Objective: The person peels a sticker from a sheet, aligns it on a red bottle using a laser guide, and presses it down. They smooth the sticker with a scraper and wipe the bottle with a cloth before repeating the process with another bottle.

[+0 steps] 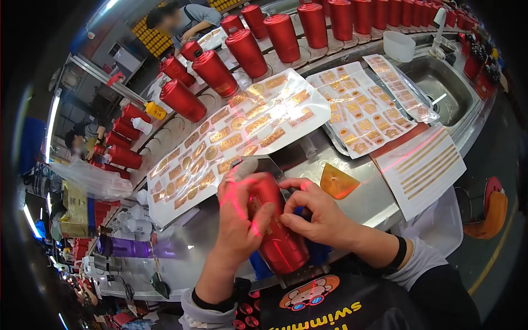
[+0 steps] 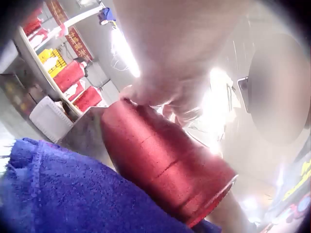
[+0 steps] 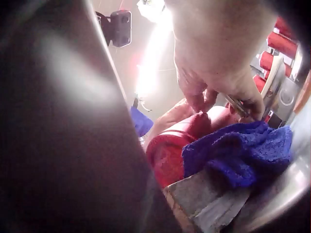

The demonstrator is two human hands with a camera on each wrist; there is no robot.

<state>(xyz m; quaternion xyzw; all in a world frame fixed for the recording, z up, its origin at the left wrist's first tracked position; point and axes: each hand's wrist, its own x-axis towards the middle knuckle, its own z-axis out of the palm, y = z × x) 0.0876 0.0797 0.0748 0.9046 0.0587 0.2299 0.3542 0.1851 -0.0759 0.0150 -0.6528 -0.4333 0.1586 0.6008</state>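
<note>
Red metallic, the cylindrical bottle (image 1: 281, 245) lies between both hands, beside a blue terry cloth (image 2: 73, 189). The left hand (image 1: 237, 223) grips it — fingers curved, thumb against its side. The right hand (image 1: 325, 217) has bent fingers at the bottle — whether they pinch anything, I cannot tell.
</note>
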